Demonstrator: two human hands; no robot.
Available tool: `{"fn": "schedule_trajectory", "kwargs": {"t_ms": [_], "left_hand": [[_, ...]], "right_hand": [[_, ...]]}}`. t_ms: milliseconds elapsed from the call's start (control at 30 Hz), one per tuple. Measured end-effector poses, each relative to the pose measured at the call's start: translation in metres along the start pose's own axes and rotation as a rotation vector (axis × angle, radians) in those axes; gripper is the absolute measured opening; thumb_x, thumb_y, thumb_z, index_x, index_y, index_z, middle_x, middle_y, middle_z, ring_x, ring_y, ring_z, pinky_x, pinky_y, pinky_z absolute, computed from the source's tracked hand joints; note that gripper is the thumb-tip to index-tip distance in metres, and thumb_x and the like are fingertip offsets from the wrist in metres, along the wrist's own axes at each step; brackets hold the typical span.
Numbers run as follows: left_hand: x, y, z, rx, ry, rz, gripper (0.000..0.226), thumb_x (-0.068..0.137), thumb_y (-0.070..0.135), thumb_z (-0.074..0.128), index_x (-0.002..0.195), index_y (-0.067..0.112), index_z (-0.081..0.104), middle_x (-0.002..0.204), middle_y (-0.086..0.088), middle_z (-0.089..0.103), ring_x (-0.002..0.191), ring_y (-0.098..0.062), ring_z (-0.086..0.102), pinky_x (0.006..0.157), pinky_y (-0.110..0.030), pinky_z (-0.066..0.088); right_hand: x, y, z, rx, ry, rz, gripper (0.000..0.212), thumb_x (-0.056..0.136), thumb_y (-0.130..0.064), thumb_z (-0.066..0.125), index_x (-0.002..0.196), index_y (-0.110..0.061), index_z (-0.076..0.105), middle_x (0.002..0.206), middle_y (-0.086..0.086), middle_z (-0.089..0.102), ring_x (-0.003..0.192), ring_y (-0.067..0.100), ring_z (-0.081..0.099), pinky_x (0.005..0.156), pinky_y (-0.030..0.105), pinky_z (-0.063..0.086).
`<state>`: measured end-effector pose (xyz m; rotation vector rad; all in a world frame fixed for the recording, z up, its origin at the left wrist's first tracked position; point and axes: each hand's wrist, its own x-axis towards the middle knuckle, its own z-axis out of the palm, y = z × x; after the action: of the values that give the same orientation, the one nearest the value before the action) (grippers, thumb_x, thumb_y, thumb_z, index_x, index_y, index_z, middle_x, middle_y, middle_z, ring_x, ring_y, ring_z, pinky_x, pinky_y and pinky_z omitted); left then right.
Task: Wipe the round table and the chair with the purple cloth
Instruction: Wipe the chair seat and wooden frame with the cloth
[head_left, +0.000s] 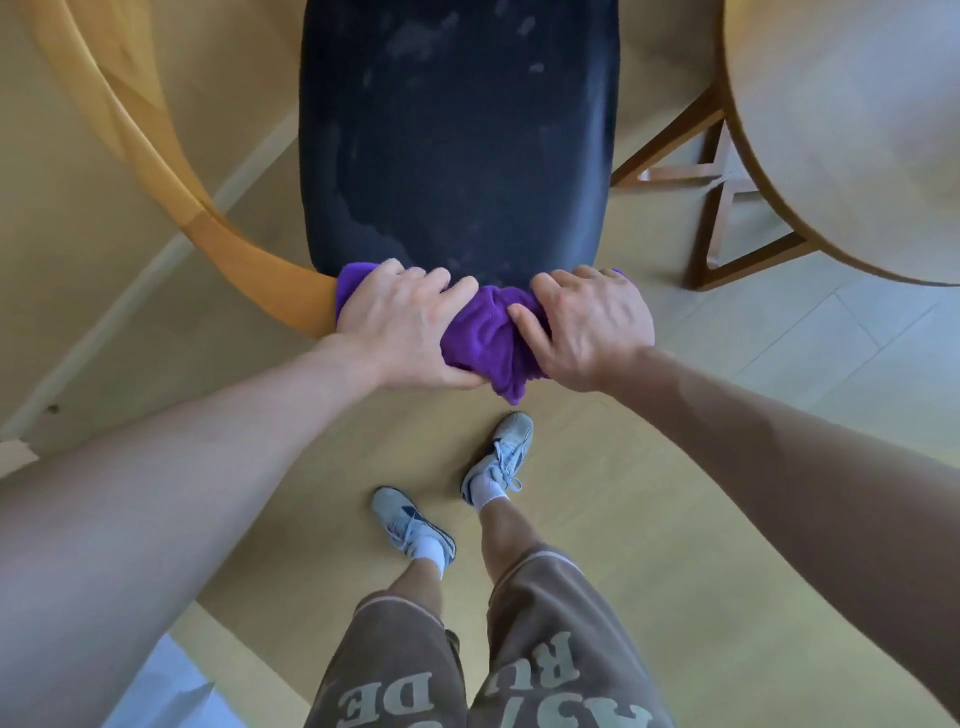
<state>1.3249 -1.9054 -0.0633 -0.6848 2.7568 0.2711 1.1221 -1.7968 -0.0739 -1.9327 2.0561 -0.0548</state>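
Observation:
The chair's dark cushion (457, 135) fills the top centre, dusty with pale smears, and its curved wooden frame (171, 171) sweeps down on the left. A purple cloth (493, 338) is bunched over the cushion's near edge and hangs below it. My left hand (400, 322) grips the cloth's left part at that edge. My right hand (587, 327) grips the right part, thumb pressed into the folds. The round table (852, 130) shows its pale top at the upper right.
The table's brown wooden legs (722, 208) stand between the chair and the tabletop. My feet in grey sneakers (498, 457) stand on the light wood floor just below the chair. A skirting line runs diagonally at the left.

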Motion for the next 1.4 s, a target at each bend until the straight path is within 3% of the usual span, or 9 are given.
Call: {"fn": "schedule_trajectory", "kwargs": {"t_ms": [100, 233, 400, 667, 900, 1033, 1167, 1300, 1400], "left_hand": [[0.010, -0.004, -0.002, 0.015, -0.037, 0.023, 0.093, 0.062, 0.101, 0.037, 0.104, 0.020, 0.050, 0.080, 0.001, 0.063, 0.072, -0.028, 0.065, 0.075, -0.039, 0.043], [0.018, -0.008, -0.001, -0.015, -0.070, 0.045, 0.089, 0.059, 0.108, 0.026, 0.089, 0.025, 0.037, 0.075, 0.006, 0.062, 0.063, -0.025, 0.050, 0.071, -0.036, 0.035], [0.020, -0.009, 0.006, -0.095, -0.046, 0.031, 0.082, 0.064, 0.105, 0.024, 0.088, 0.028, 0.040, 0.078, 0.006, 0.066, 0.066, -0.026, 0.056, 0.071, -0.037, 0.036], [0.019, -0.011, 0.006, -0.157, 0.019, 0.064, 0.073, 0.079, 0.094, 0.021, 0.092, 0.026, 0.047, 0.086, 0.003, 0.070, 0.075, -0.029, 0.066, 0.072, -0.038, 0.044], [0.016, -0.012, 0.003, -0.094, 0.033, 0.253, 0.077, 0.074, 0.089, 0.045, 0.103, 0.017, 0.048, 0.091, 0.002, 0.062, 0.084, -0.027, 0.065, 0.073, -0.039, 0.049], [0.009, -0.016, 0.002, -0.055, 0.043, 0.244, 0.082, 0.077, 0.085, 0.048, 0.118, 0.014, 0.051, 0.103, -0.001, 0.063, 0.092, -0.028, 0.063, 0.078, -0.042, 0.050], [-0.022, -0.048, 0.005, -0.026, 0.088, 0.252, 0.081, 0.082, 0.071, 0.055, 0.134, 0.009, 0.052, 0.110, -0.006, 0.063, 0.095, -0.030, 0.060, 0.087, -0.045, 0.047], [-0.056, -0.117, 0.009, 0.088, 0.114, 0.265, 0.079, 0.079, 0.053, 0.073, 0.138, 0.005, 0.055, 0.107, -0.010, 0.063, 0.090, -0.033, 0.060, 0.088, -0.047, 0.048], [-0.058, -0.172, 0.000, 0.224, 0.076, 0.311, 0.052, 0.076, 0.040, 0.075, 0.113, 0.006, 0.062, 0.089, -0.010, 0.060, 0.078, -0.033, 0.059, 0.076, -0.045, 0.050]], "right_hand": [[0.007, -0.007, 0.001, -0.002, 0.004, 0.094, 0.049, 0.102, -0.051, 0.020, 0.071, -0.020, 0.042, 0.072, 0.006, 0.066, 0.071, 0.034, 0.061, 0.064, 0.037, 0.031], [0.015, -0.016, -0.003, 0.015, 0.018, 0.271, 0.048, 0.103, -0.042, 0.039, 0.061, -0.019, 0.041, 0.059, 0.007, 0.059, 0.057, 0.036, 0.056, 0.058, 0.033, 0.025], [0.010, -0.018, -0.005, 0.053, 0.134, 0.267, 0.045, 0.096, -0.030, 0.058, 0.057, -0.017, 0.040, 0.050, 0.006, 0.054, 0.049, 0.034, 0.050, 0.054, 0.030, 0.025], [0.009, -0.018, -0.006, 0.070, 0.133, 0.278, 0.044, 0.101, -0.032, 0.050, 0.061, -0.016, 0.043, 0.059, 0.006, 0.059, 0.058, 0.034, 0.054, 0.056, 0.033, 0.028], [0.006, -0.019, -0.006, 0.080, 0.128, 0.308, 0.042, 0.103, -0.032, 0.044, 0.066, -0.013, 0.048, 0.065, 0.004, 0.059, 0.065, 0.032, 0.055, 0.060, 0.035, 0.031], [0.004, -0.030, -0.005, 0.057, 0.130, 0.364, 0.034, 0.103, -0.032, 0.039, 0.085, -0.013, 0.061, 0.089, 0.003, 0.067, 0.090, 0.030, 0.058, 0.084, 0.040, 0.041], [-0.009, -0.073, 0.007, 0.013, 0.148, 0.417, 0.043, 0.102, -0.037, 0.038, 0.128, -0.012, 0.062, 0.140, 0.005, 0.059, 0.136, 0.027, 0.045, 0.121, 0.043, 0.023], [0.001, -0.139, 0.022, 0.005, 0.094, 0.383, 0.064, 0.096, -0.045, 0.041, 0.147, -0.008, 0.047, 0.153, 0.012, 0.047, 0.145, 0.033, 0.037, 0.124, 0.057, 0.013], [0.028, -0.169, 0.026, -0.012, 0.027, 0.215, 0.082, 0.091, -0.063, 0.044, 0.151, -0.007, 0.039, 0.151, 0.011, 0.045, 0.145, 0.034, 0.036, 0.121, 0.062, 0.016]]}}
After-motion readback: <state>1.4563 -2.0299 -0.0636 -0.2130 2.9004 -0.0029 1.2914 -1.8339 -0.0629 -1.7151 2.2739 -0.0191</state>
